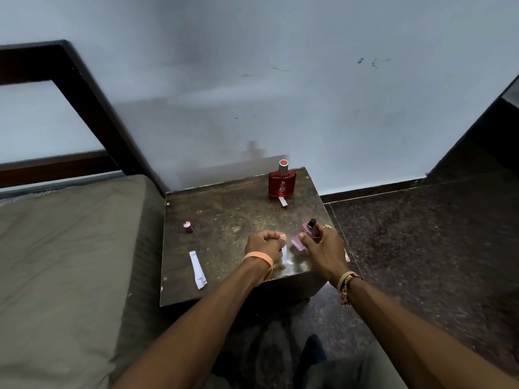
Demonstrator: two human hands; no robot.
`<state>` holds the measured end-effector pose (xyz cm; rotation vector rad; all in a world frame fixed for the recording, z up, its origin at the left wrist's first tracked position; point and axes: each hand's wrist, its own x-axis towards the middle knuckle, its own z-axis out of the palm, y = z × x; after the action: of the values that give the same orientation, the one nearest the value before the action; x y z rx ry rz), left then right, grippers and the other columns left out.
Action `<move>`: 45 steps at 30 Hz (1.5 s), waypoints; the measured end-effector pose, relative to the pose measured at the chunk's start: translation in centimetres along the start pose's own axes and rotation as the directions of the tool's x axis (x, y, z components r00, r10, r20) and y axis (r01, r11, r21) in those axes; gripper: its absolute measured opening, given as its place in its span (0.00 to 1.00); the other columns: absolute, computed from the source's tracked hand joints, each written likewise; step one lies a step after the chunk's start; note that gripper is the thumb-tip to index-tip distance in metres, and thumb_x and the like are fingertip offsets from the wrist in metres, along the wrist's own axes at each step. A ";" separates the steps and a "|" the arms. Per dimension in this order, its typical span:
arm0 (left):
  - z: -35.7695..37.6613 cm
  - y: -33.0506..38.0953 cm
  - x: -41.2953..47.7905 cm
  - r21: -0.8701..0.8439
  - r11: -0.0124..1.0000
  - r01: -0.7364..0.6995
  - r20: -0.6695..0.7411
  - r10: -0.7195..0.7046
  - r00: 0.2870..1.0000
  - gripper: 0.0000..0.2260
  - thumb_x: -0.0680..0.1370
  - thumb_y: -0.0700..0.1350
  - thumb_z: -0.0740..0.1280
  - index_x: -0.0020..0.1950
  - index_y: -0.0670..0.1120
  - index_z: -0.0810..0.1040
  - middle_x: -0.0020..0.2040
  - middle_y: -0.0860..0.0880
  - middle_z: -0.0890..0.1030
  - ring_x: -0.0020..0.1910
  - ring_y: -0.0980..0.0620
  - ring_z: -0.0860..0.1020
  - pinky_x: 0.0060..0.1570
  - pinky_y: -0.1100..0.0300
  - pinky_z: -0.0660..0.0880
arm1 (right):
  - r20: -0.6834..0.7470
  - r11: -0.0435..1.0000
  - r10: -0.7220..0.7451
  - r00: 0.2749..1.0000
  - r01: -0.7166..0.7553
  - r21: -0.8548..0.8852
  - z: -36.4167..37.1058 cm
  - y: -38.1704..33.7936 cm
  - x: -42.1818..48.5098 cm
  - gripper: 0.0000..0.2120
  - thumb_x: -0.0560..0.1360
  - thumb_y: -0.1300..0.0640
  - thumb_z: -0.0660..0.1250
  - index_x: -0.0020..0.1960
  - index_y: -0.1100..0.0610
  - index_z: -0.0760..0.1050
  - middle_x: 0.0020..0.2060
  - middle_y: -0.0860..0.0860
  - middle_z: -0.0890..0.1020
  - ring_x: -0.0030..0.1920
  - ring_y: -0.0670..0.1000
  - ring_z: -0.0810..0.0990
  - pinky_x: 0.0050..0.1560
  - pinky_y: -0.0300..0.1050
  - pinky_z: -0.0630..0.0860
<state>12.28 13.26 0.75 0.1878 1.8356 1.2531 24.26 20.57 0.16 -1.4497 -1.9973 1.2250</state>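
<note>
Your right hand [323, 249] curls around the pink perfume bottle [301, 238], in front and slightly right of the red bottle [282, 183] on the counter [224, 209], black sprayer [311, 222] tipped toward that red bottle. Your left hand [265, 244] pinches 1 paper strip [284, 252] directly in front of the red bottle.

Orange wristband [259, 259], threaded bracelets [346, 287], finger ring [327, 226]

Red perfume bottle [282, 183] with a silver, red-topped cap, plus a pink bottle [302, 235] with a black sprayer. Dark brown mottled table [224, 209], white paper strips [197, 269].
</note>
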 end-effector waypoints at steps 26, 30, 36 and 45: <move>-10.7 17.8 -21.3 -0.225 0.886 -0.405 0.064 0.428 0.902 0.03 0.78 0.34 0.64 0.50 0.39 0.76 0.44 0.41 0.83 0.39 0.43 0.83 0.36 0.55 0.81 | 0.004 0.565 -0.374 0.928 0.224 0.794 -10.5 -19.8 -16.8 0.18 0.80 0.63 0.59 0.66 0.46 0.71 0.41 0.48 0.83 0.41 0.54 0.77 0.40 0.51 0.73; -11.2 18.7 -22.8 -0.200 0.872 -0.446 0.052 0.464 0.884 0.06 0.78 0.34 0.65 0.54 0.37 0.77 0.48 0.40 0.83 0.41 0.43 0.84 0.38 0.54 0.81 | 0.053 0.689 -0.523 0.850 0.386 0.613 -10.7 -19.8 -19.1 0.31 0.80 0.65 0.55 0.74 0.36 0.60 0.43 0.47 0.80 0.43 0.56 0.79 0.45 0.60 0.80; -11.3 20.0 -24.5 -0.192 0.868 -0.458 0.069 0.477 0.876 0.06 0.77 0.34 0.66 0.52 0.36 0.79 0.48 0.36 0.83 0.44 0.39 0.84 0.44 0.49 0.82 | -0.172 0.649 -0.757 0.631 0.756 -0.084 -11.1 -20.9 -19.8 0.32 0.74 0.58 0.68 0.74 0.41 0.63 0.56 0.46 0.76 0.50 0.43 0.75 0.49 0.33 0.74; -11.4 19.6 -25.3 -0.202 0.867 -0.456 0.088 0.480 0.873 0.07 0.77 0.38 0.67 0.53 0.39 0.80 0.49 0.40 0.84 0.43 0.45 0.83 0.38 0.56 0.80 | -0.040 0.628 -0.737 0.674 0.663 -0.408 -9.9 -22.0 -20.2 0.28 0.76 0.52 0.62 0.72 0.38 0.58 0.52 0.50 0.72 0.38 0.56 0.78 0.41 0.52 0.79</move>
<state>12.69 0.82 32.36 0.6395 1.5994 1.6842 26.87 4.58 27.15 -0.6959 -2.3635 0.3502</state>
